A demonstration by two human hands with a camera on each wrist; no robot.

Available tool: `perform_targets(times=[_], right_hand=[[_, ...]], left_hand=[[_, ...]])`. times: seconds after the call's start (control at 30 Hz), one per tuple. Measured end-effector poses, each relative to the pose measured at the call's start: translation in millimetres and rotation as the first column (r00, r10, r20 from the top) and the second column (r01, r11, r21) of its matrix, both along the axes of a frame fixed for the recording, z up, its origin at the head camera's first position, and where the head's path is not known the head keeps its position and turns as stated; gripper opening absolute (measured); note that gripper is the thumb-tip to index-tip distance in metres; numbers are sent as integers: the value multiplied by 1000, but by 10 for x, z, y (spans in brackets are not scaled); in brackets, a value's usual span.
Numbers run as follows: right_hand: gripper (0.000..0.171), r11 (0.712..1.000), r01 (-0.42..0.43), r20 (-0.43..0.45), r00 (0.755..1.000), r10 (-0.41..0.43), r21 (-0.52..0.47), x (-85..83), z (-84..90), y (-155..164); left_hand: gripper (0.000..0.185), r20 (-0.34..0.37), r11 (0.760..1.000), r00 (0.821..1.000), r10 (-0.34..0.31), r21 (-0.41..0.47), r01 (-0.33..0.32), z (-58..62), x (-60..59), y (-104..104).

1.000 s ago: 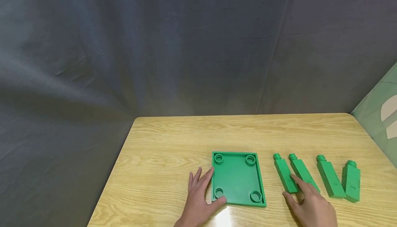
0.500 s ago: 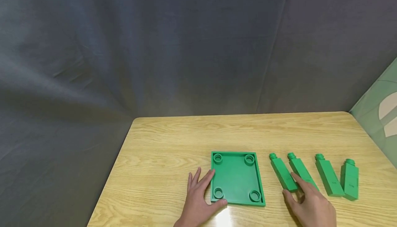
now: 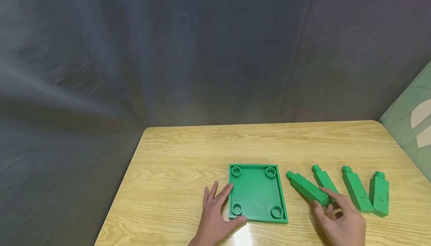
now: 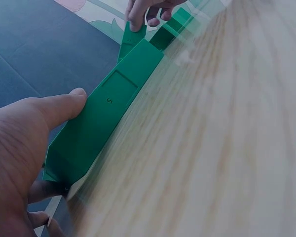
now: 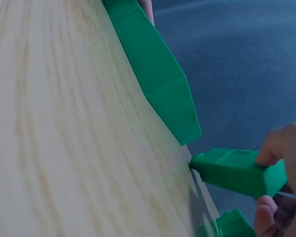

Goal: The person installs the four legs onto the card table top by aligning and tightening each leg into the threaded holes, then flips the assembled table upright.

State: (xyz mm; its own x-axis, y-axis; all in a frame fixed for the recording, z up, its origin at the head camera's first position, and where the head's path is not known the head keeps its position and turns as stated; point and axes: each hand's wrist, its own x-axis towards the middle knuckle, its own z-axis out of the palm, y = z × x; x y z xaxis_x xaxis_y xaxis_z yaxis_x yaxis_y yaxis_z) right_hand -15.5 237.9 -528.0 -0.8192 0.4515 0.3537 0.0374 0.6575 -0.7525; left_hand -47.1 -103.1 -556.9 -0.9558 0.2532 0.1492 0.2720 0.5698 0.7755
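Observation:
A green square toy tabletop point(image 3: 257, 193) lies on the wooden table, its raised rim and round corner sockets facing up. My left hand point(image 3: 215, 216) rests at its near-left corner, thumb along the near edge and index fingertip against the left edge. The left wrist view shows the thumb touching the side of the tabletop point(image 4: 103, 108). To the right, my right hand point(image 3: 341, 218) pinches the square end of a green table leg point(image 3: 308, 188). That leg slants with its threaded end pointing far left; in the right wrist view its held end point(image 5: 232, 170) looks raised.
Beside the held leg lies a similar green leg point(image 3: 324, 180), partly behind the right hand. Farther right are two more legs, one in the middle point(image 3: 357, 190) and one outermost point(image 3: 379, 195), touching near their close ends. A dark curtain point(image 3: 215, 51) hangs behind the table.
The held leg has swung, its threaded end moving left and its square end right. My right hand's fingers have closed on it and shifted slightly. The left hand and tabletop stay put.

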Motion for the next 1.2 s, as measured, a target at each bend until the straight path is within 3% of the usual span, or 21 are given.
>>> perform_targets(times=[0.2, 0.53, 0.73, 0.97, 1.03, 1.2], right_hand=[[47, 993, -57, -163, 986, 40, -105, -1, 5, -26], [47, 966, -125, -227, 971, 73, -228, -14, 108, -88], [56, 958, -175, -298, 949, 103, -226, -41, 182, -80], [51, 961, -215, -365, 921, 140, -172, -102, 373, -41], [49, 953, -255, -393, 903, 174, -165, -141, 414, -42], [42, 908, -401, -516, 808, 286, -125, -273, 431, -95]], left_hand=[[97, 0, 1000, 1000, -2, 6, 2, 8, -4, -1], [98, -19, 1000, 1000, 7, -4, -7, -8, -15, 9], [98, -16, 1000, 1000, 11, -6, -11, -18, -11, 8], [97, -25, 1000, 1000, 7, -6, -7, -23, -14, 12], [97, -22, 1000, 1000, 4, -5, -4, -18, -14, 9], [97, -9, 1000, 1000, 1, -4, -1, -16, -5, 5]])
